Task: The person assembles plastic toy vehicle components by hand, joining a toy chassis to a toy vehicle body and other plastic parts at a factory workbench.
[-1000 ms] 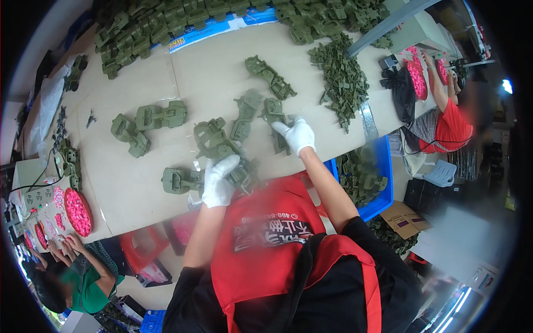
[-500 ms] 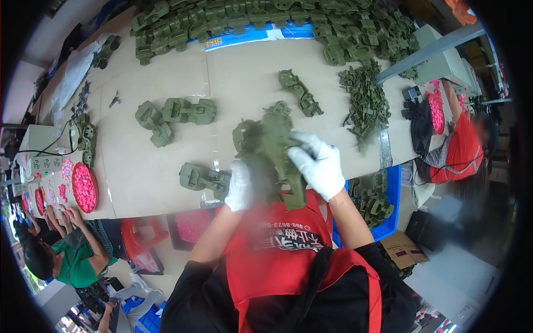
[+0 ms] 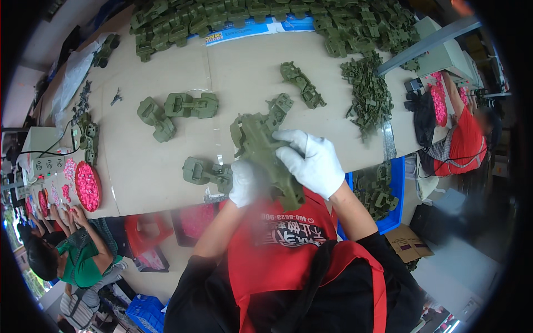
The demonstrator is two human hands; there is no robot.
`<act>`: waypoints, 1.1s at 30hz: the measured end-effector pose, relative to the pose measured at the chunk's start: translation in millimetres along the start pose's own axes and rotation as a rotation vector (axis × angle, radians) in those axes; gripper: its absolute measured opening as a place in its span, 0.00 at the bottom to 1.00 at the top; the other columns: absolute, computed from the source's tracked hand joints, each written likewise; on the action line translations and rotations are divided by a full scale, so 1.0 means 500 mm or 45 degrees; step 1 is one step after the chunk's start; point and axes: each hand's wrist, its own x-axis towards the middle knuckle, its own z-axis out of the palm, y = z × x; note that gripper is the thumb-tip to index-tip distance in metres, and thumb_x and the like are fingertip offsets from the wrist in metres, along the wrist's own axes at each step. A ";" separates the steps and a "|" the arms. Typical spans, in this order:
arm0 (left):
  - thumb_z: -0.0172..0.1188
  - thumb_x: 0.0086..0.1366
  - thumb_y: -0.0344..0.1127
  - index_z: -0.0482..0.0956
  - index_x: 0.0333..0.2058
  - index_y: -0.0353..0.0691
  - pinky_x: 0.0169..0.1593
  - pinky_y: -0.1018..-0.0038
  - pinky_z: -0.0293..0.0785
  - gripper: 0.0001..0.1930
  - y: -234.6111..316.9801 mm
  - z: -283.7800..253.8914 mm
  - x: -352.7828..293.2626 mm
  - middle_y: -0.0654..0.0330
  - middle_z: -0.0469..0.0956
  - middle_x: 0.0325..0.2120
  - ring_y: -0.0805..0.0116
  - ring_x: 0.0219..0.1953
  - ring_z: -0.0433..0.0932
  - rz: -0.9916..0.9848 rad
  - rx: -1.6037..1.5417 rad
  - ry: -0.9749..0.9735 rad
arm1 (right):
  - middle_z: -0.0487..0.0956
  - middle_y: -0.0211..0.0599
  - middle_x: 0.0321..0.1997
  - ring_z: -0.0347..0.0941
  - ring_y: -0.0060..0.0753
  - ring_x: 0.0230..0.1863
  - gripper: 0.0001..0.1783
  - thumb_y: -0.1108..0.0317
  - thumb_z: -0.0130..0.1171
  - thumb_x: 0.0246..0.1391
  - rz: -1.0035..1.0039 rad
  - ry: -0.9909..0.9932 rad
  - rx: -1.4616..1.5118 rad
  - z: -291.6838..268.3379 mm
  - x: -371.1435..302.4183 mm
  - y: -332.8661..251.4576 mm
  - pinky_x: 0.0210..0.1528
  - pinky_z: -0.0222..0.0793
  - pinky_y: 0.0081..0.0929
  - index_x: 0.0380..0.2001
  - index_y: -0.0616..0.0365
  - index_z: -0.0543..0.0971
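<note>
I hold an olive-green moulded part (image 3: 261, 141) in both white-gloved hands, in the middle of the frame, its lower end reaching over the bench's near edge in front of my red apron (image 3: 272, 266). The thumb and forefinger of my right hand (image 3: 313, 158) are slightly parted, against its right side. My left hand (image 3: 244, 186) is at its lower left; most of those fingers are behind the part or blurred, so I cannot tell how far they close.

The bench (image 3: 244, 72) lies open above my hands, up to the heaped green parts (image 3: 244, 14) that the frame's top edge cuts off, and again toward the lower left. Room is tighter by my left hand, where another two-lobed part (image 3: 205, 172) lies just beside it. A pair of parts (image 3: 177, 111) sits farther left, a single narrow part (image 3: 302, 86) upper right of centre, and a pile of small pieces (image 3: 366, 94) right of that.

Below the bench edge at right, a blue crate (image 3: 396, 194) holds more green parts, partly behind my right forearm. A further part (image 3: 279, 105) pokes out above the one I hold; its lower end is covered. Blur hides the held part's lower details, and I cannot tell whether it is one piece or several.
</note>
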 end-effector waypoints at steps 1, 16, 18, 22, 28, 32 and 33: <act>0.39 0.50 0.85 0.74 0.47 0.34 0.32 0.75 0.71 0.53 0.000 0.003 -0.001 0.64 0.77 0.32 0.75 0.31 0.74 -0.005 0.003 -0.003 | 0.82 0.46 0.33 0.80 0.46 0.33 0.14 0.67 0.60 0.51 0.032 -0.007 0.070 0.000 0.000 0.005 0.38 0.77 0.34 0.43 0.51 0.80; 0.63 0.58 0.53 0.65 0.59 0.37 0.55 0.70 0.70 0.36 0.034 0.019 0.019 0.58 0.73 0.50 0.66 0.51 0.73 -0.036 -0.082 -0.127 | 0.80 0.44 0.34 0.78 0.48 0.30 0.15 0.69 0.60 0.50 -0.278 0.253 -0.151 0.053 0.022 0.018 0.35 0.76 0.37 0.44 0.50 0.78; 0.62 0.57 0.42 0.68 0.54 0.36 0.50 0.71 0.74 0.28 0.066 0.036 0.029 0.57 0.75 0.45 0.67 0.46 0.76 -0.061 -0.382 -0.126 | 0.81 0.40 0.35 0.79 0.38 0.29 0.20 0.70 0.62 0.51 -0.082 0.017 -0.017 0.025 0.036 0.008 0.36 0.75 0.31 0.49 0.53 0.77; 0.60 0.58 0.42 0.69 0.52 0.35 0.48 0.69 0.75 0.26 0.042 -0.011 0.035 0.57 0.76 0.40 0.67 0.43 0.76 -0.033 -0.412 -0.033 | 0.78 0.31 0.40 0.74 0.23 0.38 0.33 0.69 0.64 0.52 0.284 -0.170 0.795 0.012 0.015 0.053 0.44 0.72 0.25 0.62 0.59 0.67; 0.58 0.61 0.42 0.72 0.48 0.34 0.44 0.70 0.75 0.21 0.025 -0.018 0.024 0.59 0.76 0.34 0.68 0.37 0.76 -0.031 -0.104 0.172 | 0.79 0.38 0.50 0.75 0.31 0.50 0.35 0.70 0.68 0.48 0.698 -0.290 1.267 0.054 -0.036 0.027 0.52 0.71 0.28 0.60 0.60 0.68; 0.66 0.58 0.43 0.79 0.33 0.33 0.35 0.73 0.74 0.16 0.079 -0.084 -0.020 0.62 0.75 0.19 0.72 0.27 0.76 -0.316 1.186 -0.346 | 0.81 0.41 0.48 0.78 0.39 0.48 0.35 0.58 0.70 0.42 0.296 -0.161 0.377 -0.003 0.010 0.098 0.52 0.71 0.31 0.56 0.54 0.74; 0.66 0.57 0.42 0.79 0.39 0.37 0.38 0.70 0.75 0.17 0.107 -0.079 -0.044 0.57 0.77 0.29 0.63 0.31 0.78 -0.137 1.210 -0.218 | 0.80 0.42 0.47 0.77 0.44 0.48 0.36 0.52 0.70 0.39 0.204 -0.328 0.067 -0.040 0.025 0.057 0.52 0.71 0.34 0.54 0.51 0.75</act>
